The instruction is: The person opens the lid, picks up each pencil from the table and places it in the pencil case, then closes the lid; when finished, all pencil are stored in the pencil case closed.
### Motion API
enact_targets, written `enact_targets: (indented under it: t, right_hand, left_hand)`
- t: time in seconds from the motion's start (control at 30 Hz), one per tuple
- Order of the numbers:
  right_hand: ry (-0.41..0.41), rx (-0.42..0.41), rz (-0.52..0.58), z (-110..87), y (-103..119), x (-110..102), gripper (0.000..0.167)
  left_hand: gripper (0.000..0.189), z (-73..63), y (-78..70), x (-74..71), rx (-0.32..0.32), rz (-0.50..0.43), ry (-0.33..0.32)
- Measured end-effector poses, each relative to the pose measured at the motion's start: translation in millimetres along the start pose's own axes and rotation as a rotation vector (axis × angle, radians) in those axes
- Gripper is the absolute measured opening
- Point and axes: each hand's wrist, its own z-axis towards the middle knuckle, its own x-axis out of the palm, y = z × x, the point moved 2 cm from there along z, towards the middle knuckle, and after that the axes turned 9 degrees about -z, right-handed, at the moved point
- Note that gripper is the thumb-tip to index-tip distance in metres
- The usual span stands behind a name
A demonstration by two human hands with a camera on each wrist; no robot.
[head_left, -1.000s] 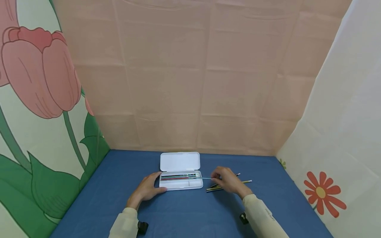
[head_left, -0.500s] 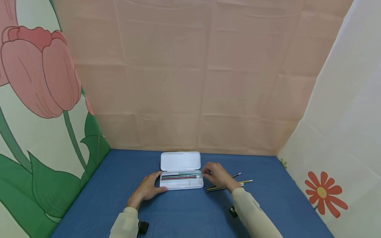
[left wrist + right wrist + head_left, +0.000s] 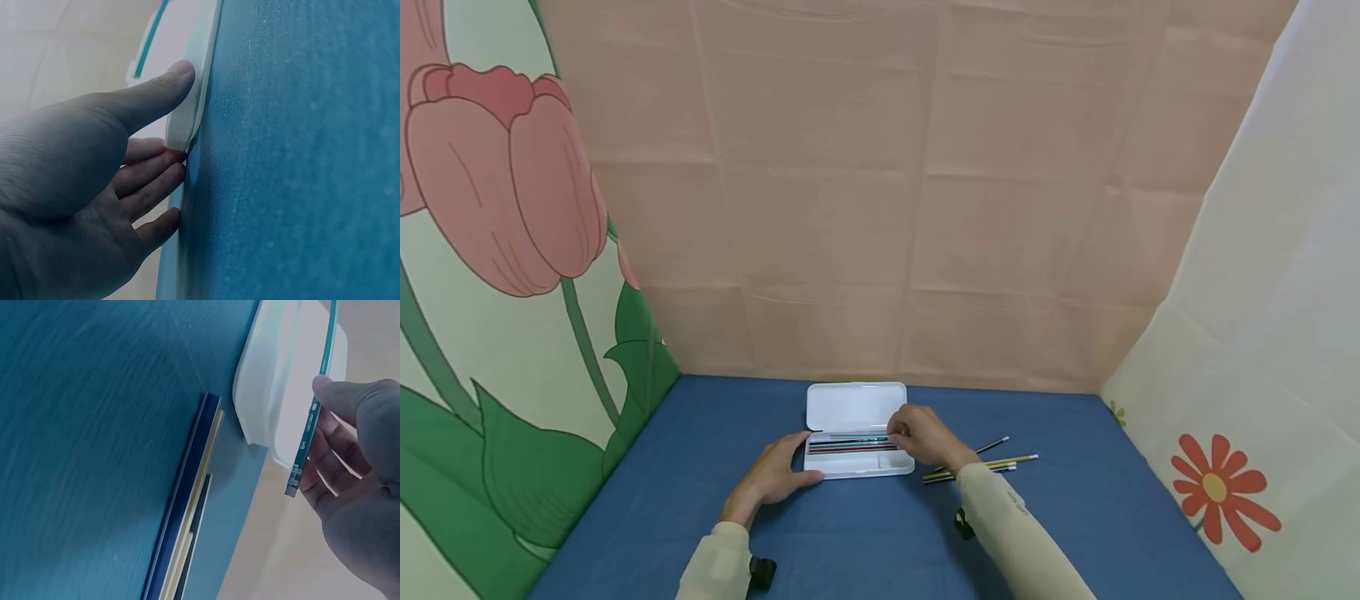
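Note:
A white pencil case [image 3: 850, 469] lies on the table with its lid [image 3: 856, 406] raised at the back. Several pencils [image 3: 850, 447] lie side by side in its long compartment. My left hand [image 3: 771, 472] holds the case at its left end, the thumb along the front side and the fingers by the end wall, as the left wrist view also shows. Over the right end of the case, my right hand [image 3: 923, 435] pinches a green pencil [image 3: 305, 440] between thumb and fingers. Its ferrule end points back past the hand. In the head view the hand covers much of this pencil.
Several loose pencils [image 3: 1000, 463] lie in a loose pile right of the case, beneath the right forearm. Blue cloth [image 3: 865, 533] covers the table. A beige backdrop [image 3: 820, 250] stands behind it, with flower-printed sheets on both sides.
My right hand has moved left with the green pencil, from beside the loose pile to over the case's right end. The left hand and the case stay in place.

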Motion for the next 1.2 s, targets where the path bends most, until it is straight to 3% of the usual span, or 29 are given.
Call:
enact_targets:
  t: [0.3,1.2]
  right_hand:
    - [0.046,0.047,0.013,14.2,7,10,0.005]
    - [0.032,0.071,-0.067,37.5,22,30,0.006]
  left_hand:
    - [0.087,0.8,1.5,-0.6,0.005,-0.008,-0.002]
    - [0.086,-0.6,0.8,-1.3,-0.001,-0.01,0.002]
